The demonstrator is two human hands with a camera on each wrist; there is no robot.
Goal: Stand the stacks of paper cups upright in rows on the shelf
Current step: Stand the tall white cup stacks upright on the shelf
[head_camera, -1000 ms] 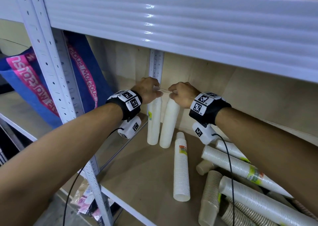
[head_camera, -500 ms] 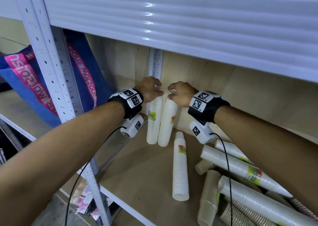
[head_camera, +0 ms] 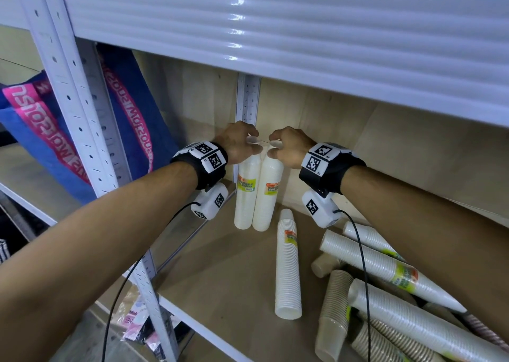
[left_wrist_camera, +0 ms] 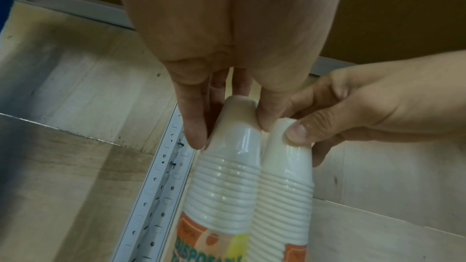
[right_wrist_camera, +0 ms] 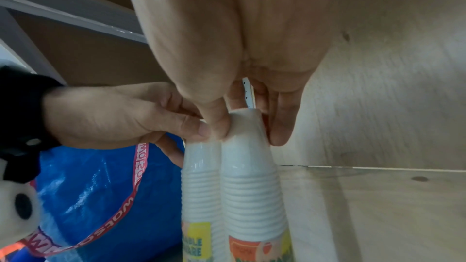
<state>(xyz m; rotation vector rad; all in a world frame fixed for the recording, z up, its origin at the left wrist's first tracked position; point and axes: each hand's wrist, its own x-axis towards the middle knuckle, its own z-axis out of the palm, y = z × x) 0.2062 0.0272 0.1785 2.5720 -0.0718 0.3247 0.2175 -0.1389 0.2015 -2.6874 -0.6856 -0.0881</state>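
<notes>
Two white paper cup stacks stand upright side by side in the back left corner of the shelf (head_camera: 220, 273), touching each other. My left hand (head_camera: 249, 144) pinches the top of the left stack (head_camera: 246, 196). My right hand (head_camera: 272, 148) pinches the top of the right stack (head_camera: 268, 199). In the left wrist view the left hand (left_wrist_camera: 230, 127) holds its stack (left_wrist_camera: 224, 182) between thumb and fingers, beside the right stack (left_wrist_camera: 285, 196). In the right wrist view the right hand (right_wrist_camera: 248, 130) holds its stack (right_wrist_camera: 252, 190) the same way.
One white stack (head_camera: 287, 265) lies on the shelf in front of the upright pair. Several more white (head_camera: 385, 270) and brown stacks (head_camera: 334, 306) lie piled at the right. A white post (head_camera: 248, 100) stands behind; a blue bag (head_camera: 129, 119) hangs left. The upper shelf beam (head_camera: 275, 31) is overhead.
The right stack was leaning with its base apart from the left one; it now stands upright against it. Both hands stayed on the stack tops.
</notes>
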